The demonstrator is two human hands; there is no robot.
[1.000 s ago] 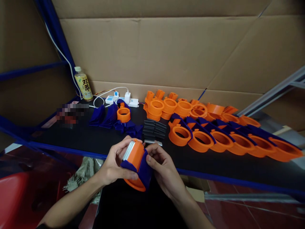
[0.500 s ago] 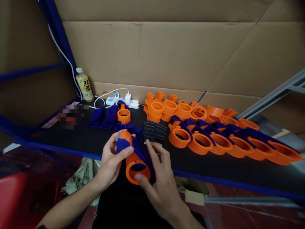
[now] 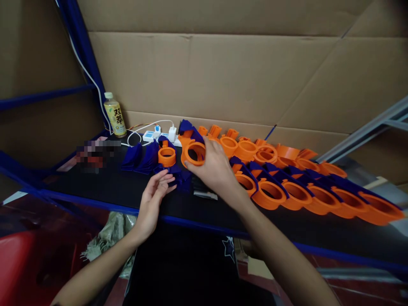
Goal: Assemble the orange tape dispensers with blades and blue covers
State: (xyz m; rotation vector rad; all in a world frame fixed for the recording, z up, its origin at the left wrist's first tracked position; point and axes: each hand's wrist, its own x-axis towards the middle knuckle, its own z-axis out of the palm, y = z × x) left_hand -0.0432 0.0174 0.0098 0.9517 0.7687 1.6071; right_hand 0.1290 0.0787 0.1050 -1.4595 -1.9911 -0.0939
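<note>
An orange tape dispenser [image 3: 184, 149] with a dark blue plate is gripped by its ring in my right hand [image 3: 216, 165], above the back middle of the table. My left hand [image 3: 156, 191] holds nothing; its fingers are loosely curled but apart. Just past those fingertips are loose dark blue plates [image 3: 182, 178] and another orange and blue tape dispenser [image 3: 166, 157], which stands on the table. Beneath my right wrist is a stack of black strips [image 3: 200, 187], partly hidden.
Several finished-looking orange and blue dispensers [image 3: 269, 193] stand in a row at right, with bare orange bodies [image 3: 247, 148] behind. At left are stacked blue plates [image 3: 131, 157], a drink bottle [image 3: 115, 114] and a power strip [image 3: 149, 136] with white cables. A cardboard wall [image 3: 207, 76] closes the back.
My right hand has carried the tape dispenser forward and up, from in front of me to the back of the table. My left hand has let go of it and opened.
</note>
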